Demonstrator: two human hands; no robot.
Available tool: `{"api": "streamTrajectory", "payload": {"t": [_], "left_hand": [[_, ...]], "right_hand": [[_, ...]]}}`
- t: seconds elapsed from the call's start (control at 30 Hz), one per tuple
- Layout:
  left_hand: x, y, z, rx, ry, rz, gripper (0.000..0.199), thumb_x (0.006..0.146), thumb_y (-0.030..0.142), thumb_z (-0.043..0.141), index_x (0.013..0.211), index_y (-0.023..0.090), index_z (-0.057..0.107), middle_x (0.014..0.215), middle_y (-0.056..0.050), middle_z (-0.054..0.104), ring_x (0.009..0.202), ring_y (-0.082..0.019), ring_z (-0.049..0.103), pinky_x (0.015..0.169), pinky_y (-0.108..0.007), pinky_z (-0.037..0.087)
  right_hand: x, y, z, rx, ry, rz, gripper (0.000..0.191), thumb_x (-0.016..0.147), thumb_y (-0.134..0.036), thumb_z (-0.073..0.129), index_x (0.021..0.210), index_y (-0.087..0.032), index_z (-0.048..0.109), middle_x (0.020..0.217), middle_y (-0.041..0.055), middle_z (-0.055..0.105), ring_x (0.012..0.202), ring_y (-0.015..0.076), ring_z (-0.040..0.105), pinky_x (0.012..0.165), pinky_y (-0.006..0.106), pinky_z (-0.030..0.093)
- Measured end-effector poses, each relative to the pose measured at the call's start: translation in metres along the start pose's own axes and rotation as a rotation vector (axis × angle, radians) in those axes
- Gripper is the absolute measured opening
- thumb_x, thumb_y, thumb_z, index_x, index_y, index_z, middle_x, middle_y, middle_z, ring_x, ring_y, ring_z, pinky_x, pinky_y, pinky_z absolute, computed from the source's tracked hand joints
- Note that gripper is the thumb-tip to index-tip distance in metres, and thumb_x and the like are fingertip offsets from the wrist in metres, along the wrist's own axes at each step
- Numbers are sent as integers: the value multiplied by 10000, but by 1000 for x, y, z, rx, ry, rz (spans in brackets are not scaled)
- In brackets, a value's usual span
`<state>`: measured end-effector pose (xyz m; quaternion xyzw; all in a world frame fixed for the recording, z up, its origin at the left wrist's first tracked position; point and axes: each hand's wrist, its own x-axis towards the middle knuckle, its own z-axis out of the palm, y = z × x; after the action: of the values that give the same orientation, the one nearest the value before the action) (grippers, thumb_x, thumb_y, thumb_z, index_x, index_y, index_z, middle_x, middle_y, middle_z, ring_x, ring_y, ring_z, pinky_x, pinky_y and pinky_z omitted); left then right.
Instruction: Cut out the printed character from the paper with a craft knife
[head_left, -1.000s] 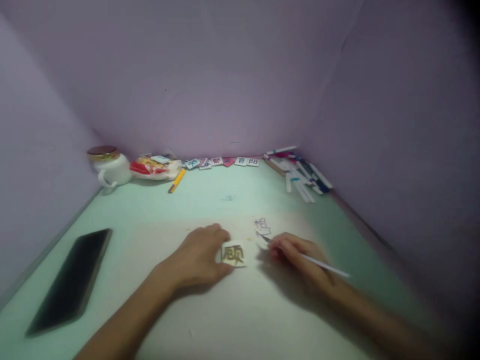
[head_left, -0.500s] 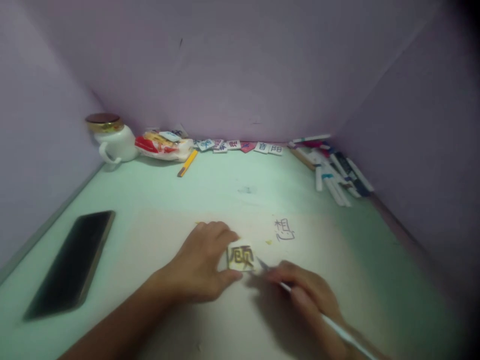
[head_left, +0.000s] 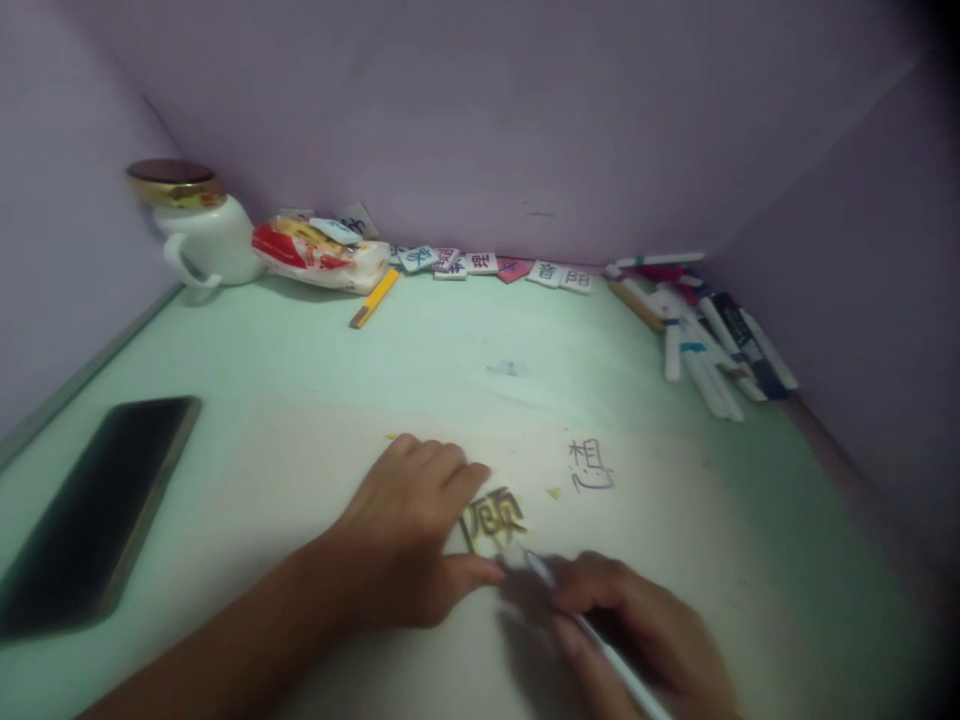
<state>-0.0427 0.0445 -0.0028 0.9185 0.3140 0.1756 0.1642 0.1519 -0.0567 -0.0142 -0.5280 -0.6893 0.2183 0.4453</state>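
Observation:
My left hand [head_left: 412,530] grips a small white square block [head_left: 495,515] by its left side, thumb at the near edge and fingers at the far edge. A dark character with yellow around its strokes covers the top of the block. In my right hand [head_left: 637,620] is a slim, pale craft knife [head_left: 611,650], held like a pen. Its pointed tip is at the block's near right edge; blur hides whether it touches. Small yellow scraps [head_left: 553,493] lie just beyond the block. The block rests on a pale sheet [head_left: 300,470] with a handwritten character [head_left: 590,465].
A dark phone [head_left: 97,510] lies at the left. Along the back wall stand a white mug [head_left: 217,245] with a gold-rimmed lid, a red-and-white packet [head_left: 315,255], a yellow cutter [head_left: 375,298] and several character tiles [head_left: 480,263]. Pens and markers [head_left: 697,340] are heaped at the back right.
The knife tip has gone from the block's right side to its near right edge. My left hand still holds the block. The whole view has shifted slightly.

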Motion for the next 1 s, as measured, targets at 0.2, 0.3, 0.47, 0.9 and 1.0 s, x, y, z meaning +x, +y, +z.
{"api": "streamTrajectory", "payload": {"t": [0.2,0.3,0.47,0.9,1.0], "left_hand": [[0,-2,3,-7,43,40,497,726,461,756,1040,113,591,908,-100,594,802,-251,502,762,-412,359],[0,-2,2,-2,48,43,525,721,460,769,1064,104,592,918,-101,593,811,-252,500,779,-413,359],[1,-1,-1,8,10,44,616,730,432,771,1205,110,551,953,-95,596,831,-251,502,802,-408,362],[-7,8,4,170,76,39,712,827,600,597,1289,70,487,801,-77,660,689,-248,579,803,-450,395],[-4,8,-1,138,141,82,653,812,539,629,1247,64,523,957,-145,635,835,-289,571,787,-455,402]], "right_hand": [[1,-5,-9,-3,-61,27,164,825,-137,590,919,-269,571,651,-54,672,446,94,602,431,165,472],[3,-9,-15,-55,-34,111,63,878,-191,581,889,-251,597,685,-21,706,542,133,671,499,191,524],[3,-5,-24,-170,-136,-61,133,918,-202,512,930,-281,619,667,-37,704,520,131,669,496,192,528],[12,-8,-41,342,-116,437,170,883,-412,606,837,-251,580,746,27,734,649,194,709,528,255,560],[16,-13,-43,280,-139,535,133,884,-344,616,824,-240,558,663,-8,696,564,146,656,476,204,500]]}}
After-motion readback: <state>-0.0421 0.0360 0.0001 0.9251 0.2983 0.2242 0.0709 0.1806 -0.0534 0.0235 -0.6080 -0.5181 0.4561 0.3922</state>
